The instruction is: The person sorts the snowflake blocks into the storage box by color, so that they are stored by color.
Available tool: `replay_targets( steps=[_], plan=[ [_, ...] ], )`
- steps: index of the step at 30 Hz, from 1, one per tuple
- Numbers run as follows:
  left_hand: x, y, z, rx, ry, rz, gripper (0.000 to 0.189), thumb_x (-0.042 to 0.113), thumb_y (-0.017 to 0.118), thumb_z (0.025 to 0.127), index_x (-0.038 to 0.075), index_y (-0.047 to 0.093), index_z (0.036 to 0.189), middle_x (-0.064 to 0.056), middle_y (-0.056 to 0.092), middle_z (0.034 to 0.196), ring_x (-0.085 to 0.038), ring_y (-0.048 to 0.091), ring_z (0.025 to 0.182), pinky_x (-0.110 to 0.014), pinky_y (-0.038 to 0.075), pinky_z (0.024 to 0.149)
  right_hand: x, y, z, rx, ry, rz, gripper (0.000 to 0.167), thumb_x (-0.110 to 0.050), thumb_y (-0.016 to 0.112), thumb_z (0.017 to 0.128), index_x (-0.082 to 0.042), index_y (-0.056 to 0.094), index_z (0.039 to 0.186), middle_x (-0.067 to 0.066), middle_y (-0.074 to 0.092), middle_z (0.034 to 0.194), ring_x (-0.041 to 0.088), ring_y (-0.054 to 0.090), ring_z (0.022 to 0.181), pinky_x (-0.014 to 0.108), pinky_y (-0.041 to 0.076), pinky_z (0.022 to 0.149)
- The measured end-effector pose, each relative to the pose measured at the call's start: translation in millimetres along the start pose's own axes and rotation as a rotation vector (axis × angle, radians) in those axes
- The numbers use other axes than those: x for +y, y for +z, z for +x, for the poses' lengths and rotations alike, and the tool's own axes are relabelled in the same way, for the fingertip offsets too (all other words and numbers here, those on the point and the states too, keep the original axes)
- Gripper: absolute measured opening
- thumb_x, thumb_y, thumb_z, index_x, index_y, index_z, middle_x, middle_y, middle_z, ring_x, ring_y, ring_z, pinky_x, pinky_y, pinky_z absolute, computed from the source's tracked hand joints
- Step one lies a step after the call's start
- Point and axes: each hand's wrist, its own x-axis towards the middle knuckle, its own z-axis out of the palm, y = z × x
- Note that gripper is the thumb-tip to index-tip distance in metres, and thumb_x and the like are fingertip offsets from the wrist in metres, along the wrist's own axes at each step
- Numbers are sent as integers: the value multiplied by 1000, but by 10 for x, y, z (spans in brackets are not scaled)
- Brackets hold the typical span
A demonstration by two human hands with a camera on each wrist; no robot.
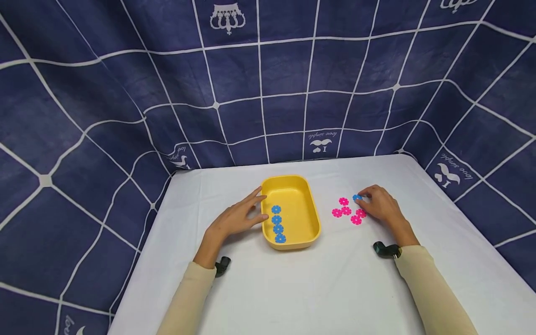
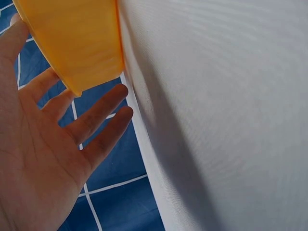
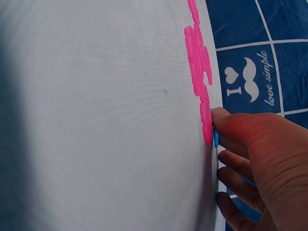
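Note:
A yellow tray point(image 1: 311, 214) stands on the table, holding several blue flower-shaped discs point(image 1: 277, 219) in a column along its left side. At its left rim is my left hand point(image 1: 234, 218), fingers spread and fairly straight; in the left wrist view the palm point(image 2: 43, 149) faces the tray wall point(image 2: 77, 43). My right hand point(image 1: 382, 204) pinches a blue flower disc point(image 1: 357, 197) between thumb and fingers, right of the tray. Beside it lie several pink flower discs point(image 1: 346, 211), seen edge-on as a pink row point(image 3: 197, 62) in the right wrist view. Part of the pinched disc is hidden.
A white cloth point(image 1: 318, 288) covers the table. Dark blue curtains with white grid lines point(image 1: 284, 111) hang behind it and at both sides. A dark device is worn at each wrist, on the left point(image 1: 223, 266) and on the right point(image 1: 386, 250).

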Motion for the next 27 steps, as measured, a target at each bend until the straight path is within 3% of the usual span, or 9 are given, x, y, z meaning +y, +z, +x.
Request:
replay_targets(
  steps=[15,27],
  plan=[
    [8,24,4,2,19,1,74,61,69,100,32,45,165,17,17,179,-26,42,156,-58,40,122,1,-32,-17,4,-10,-13,49,-34,76,98,4,71,129,26,63,131,48,55,129,70,49,105],
    [-8,-10,-8,-3,28,10,75,63,67,101,30,46,165,18,16,179,-25,43,156,-56,41,122,-87,-174,-21,33,-18,0,47,-36,77,98,1,71,126,24,64,130,47,59,124,68,51,102]
  ],
)
